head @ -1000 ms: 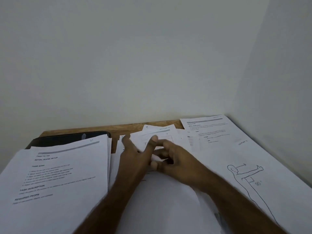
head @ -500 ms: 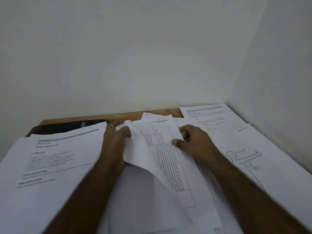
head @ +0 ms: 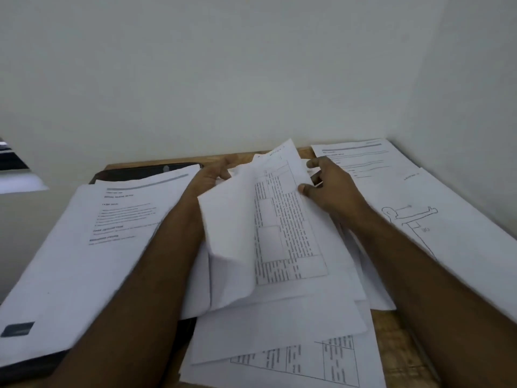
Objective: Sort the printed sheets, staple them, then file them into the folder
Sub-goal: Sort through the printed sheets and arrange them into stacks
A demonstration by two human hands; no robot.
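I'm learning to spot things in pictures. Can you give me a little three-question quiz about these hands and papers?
1. True or false: both hands hold the sheet with the table.
2. Which sheet lies by the right wall? A) the body drawing sheet B) a photo C) a map
3. Fill in: the stack with headings lies on a dark ____.

Key: 1 true: the left hand and right hand grip its far edges. 2 A. 3 folder.
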